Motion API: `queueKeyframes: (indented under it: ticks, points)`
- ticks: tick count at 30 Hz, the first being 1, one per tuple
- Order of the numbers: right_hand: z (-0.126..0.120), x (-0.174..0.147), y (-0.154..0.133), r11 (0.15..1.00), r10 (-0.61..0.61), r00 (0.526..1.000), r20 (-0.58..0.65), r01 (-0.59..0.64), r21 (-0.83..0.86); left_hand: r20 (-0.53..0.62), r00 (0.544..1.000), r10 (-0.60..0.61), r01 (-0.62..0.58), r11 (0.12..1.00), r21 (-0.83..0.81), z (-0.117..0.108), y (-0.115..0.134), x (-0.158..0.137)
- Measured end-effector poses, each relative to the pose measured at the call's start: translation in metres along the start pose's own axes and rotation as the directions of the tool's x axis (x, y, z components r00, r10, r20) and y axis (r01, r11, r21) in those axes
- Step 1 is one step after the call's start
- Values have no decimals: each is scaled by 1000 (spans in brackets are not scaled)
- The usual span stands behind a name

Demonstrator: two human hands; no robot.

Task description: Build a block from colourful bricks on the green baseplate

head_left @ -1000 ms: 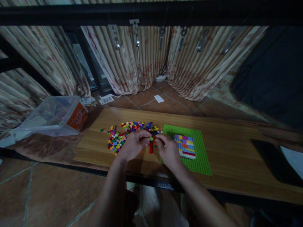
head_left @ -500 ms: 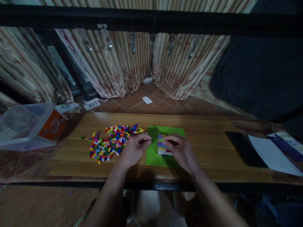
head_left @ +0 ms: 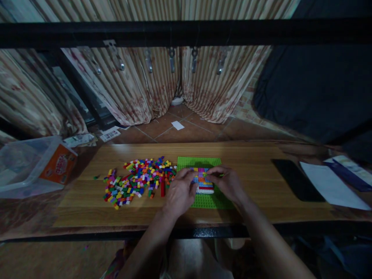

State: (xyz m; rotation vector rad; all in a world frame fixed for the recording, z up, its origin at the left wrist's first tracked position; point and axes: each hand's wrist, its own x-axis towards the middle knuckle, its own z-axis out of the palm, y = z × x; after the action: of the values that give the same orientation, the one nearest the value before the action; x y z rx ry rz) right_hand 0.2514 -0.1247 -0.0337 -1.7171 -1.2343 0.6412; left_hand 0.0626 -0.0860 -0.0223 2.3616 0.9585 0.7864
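Note:
A block of stacked toy bricks (head_left: 205, 185) in many colours lies on a green studded baseplate (head_left: 200, 203). My left hand (head_left: 181, 192) is closed round the block's left side, thumb at the near edge and fingers at the far edge. At the block's upper right, my right hand (head_left: 228, 183) is closed in a pinch. A small yellow-green brick seems to be at its fingertips, though the fingers partly hide it. Left of the baseplate, a loose pile of small coloured bricks (head_left: 136, 178) spreads over the wooden table, with a long red piece (head_left: 162, 186) near my left hand.
A clear plastic box (head_left: 29, 162) with an orange label stands beyond the table's left end. On the right lie a dark flat tablet-like object (head_left: 298, 180) and white paper (head_left: 331, 186). A black bar (head_left: 186, 33) with hanging metal clips crosses above the table.
My left hand has moved right, from between the pile and the baseplate onto the block's left side. My right hand stays by the block's upper right. The whole view has shifted slightly.

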Motion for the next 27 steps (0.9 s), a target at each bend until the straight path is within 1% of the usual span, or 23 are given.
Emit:
queueKeyframes:
  ticks: [6,9,13,18,22,27]
  points:
    - [1,0,-5,992,81,997,5,-81,94,77,996,35,-44,992,121,3,2,-2]
    - [0,-1,-9,989,109,994,26,-111,99,128,990,59,-84,974,209,5,6,-3]
    - [0,-1,-8,992,107,993,41,-109,68,167,985,45,-94,950,299,6,12,-3]
    - [1,-1,-6,987,152,987,54,-154,48,172,985,21,-78,940,333,7,17,-3]
    - [-2,-1,-10,980,198,979,42,-197,-20,184,983,-2,-62,938,341,9,20,-3]
    - [-5,0,-11,983,178,982,59,-174,-65,177,984,-19,-38,948,317,12,23,-4]
